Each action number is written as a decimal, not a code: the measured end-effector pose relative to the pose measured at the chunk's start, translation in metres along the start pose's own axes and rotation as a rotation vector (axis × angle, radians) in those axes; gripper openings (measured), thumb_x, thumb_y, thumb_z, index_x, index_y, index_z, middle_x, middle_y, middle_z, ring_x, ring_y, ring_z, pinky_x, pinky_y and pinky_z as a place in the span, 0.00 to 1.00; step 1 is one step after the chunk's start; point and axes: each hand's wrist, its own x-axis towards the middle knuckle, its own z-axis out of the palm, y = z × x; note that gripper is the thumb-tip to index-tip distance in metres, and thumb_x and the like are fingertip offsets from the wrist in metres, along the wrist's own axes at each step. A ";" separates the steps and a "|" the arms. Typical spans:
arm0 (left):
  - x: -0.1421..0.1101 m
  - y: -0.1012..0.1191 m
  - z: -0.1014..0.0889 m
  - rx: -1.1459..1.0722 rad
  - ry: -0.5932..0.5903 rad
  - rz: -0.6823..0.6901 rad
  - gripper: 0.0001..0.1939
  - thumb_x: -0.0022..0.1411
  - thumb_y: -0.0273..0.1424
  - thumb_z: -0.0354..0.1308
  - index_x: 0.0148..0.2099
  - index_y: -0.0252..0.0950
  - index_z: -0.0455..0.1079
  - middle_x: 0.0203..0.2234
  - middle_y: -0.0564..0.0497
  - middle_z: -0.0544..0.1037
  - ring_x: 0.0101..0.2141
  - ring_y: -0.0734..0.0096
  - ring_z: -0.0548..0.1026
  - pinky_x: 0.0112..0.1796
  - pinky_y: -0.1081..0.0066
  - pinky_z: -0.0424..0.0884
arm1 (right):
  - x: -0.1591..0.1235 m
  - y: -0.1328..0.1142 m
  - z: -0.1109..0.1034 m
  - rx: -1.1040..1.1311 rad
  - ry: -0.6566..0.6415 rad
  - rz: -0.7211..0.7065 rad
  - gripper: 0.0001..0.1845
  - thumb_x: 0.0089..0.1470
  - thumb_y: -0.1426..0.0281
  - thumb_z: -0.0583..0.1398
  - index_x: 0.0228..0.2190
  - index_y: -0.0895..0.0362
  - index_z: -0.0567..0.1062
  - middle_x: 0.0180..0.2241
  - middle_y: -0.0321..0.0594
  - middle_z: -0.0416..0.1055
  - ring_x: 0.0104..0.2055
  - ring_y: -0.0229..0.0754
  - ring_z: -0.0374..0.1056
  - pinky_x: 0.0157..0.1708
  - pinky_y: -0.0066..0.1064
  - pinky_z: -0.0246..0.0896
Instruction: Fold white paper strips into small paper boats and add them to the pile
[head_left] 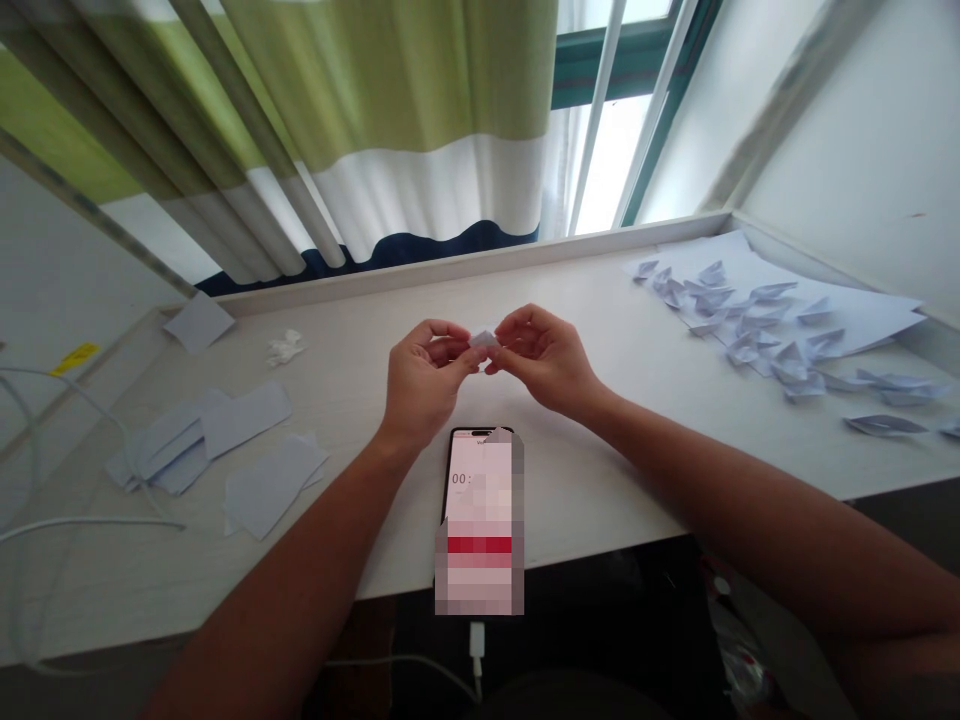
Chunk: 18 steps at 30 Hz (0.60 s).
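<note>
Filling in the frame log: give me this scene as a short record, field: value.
left hand: pinching a small folded paper
right hand: on the same paper, from its other side
phone: between the forearms, screen partly pixelated
desk, right side: many folded paper shapes, some on flat white sheets
desk, left side: loose paper pieces, a crumpled white wad
background: green-and-white curtain

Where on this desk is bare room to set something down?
Beyond the left hand and right hand, up to the rear rim; also between right hand and folded papers. Crowded: the right end, with those papers, and the left, with loose sheets and cables.
</note>
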 end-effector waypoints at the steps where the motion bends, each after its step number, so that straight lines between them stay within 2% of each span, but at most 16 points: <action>1: 0.001 -0.002 0.000 0.002 -0.004 -0.005 0.21 0.51 0.38 0.82 0.43 0.37 0.79 0.31 0.50 0.86 0.33 0.65 0.85 0.38 0.65 0.83 | 0.001 0.000 -0.001 0.012 -0.020 0.019 0.27 0.48 0.50 0.78 0.37 0.54 0.77 0.34 0.37 0.82 0.34 0.44 0.82 0.38 0.40 0.83; 5: 0.002 -0.006 -0.001 0.035 -0.031 -0.006 0.23 0.52 0.42 0.82 0.45 0.36 0.82 0.34 0.47 0.87 0.36 0.63 0.86 0.40 0.64 0.83 | 0.002 0.001 -0.005 0.007 -0.071 0.041 0.24 0.52 0.49 0.76 0.36 0.56 0.82 0.35 0.41 0.85 0.36 0.44 0.82 0.43 0.43 0.83; 9: 0.003 -0.006 -0.003 0.091 -0.072 0.012 0.15 0.57 0.40 0.78 0.42 0.37 0.85 0.35 0.46 0.88 0.35 0.65 0.84 0.36 0.67 0.81 | 0.001 -0.001 -0.009 -0.183 -0.043 -0.026 0.15 0.58 0.56 0.73 0.34 0.56 0.83 0.33 0.40 0.83 0.36 0.44 0.80 0.40 0.40 0.80; 12: 0.003 -0.005 -0.005 0.164 -0.101 0.047 0.12 0.59 0.39 0.77 0.41 0.37 0.86 0.35 0.46 0.88 0.35 0.66 0.84 0.36 0.68 0.81 | 0.001 -0.004 -0.011 -0.291 -0.045 -0.060 0.10 0.59 0.61 0.71 0.32 0.55 0.83 0.35 0.40 0.82 0.38 0.43 0.78 0.36 0.36 0.76; 15: 0.004 -0.006 -0.004 0.180 -0.084 0.087 0.11 0.60 0.39 0.76 0.39 0.37 0.86 0.34 0.47 0.87 0.33 0.67 0.83 0.37 0.67 0.82 | 0.001 -0.006 -0.011 -0.236 -0.049 -0.045 0.12 0.59 0.60 0.72 0.32 0.55 0.82 0.35 0.40 0.80 0.37 0.42 0.77 0.36 0.36 0.77; 18: 0.004 -0.008 0.000 0.090 -0.023 0.089 0.13 0.59 0.40 0.77 0.39 0.37 0.84 0.33 0.49 0.87 0.34 0.66 0.84 0.39 0.65 0.83 | 0.003 -0.006 -0.010 -0.109 -0.047 -0.002 0.17 0.56 0.55 0.74 0.33 0.55 0.81 0.34 0.39 0.80 0.36 0.42 0.77 0.40 0.40 0.80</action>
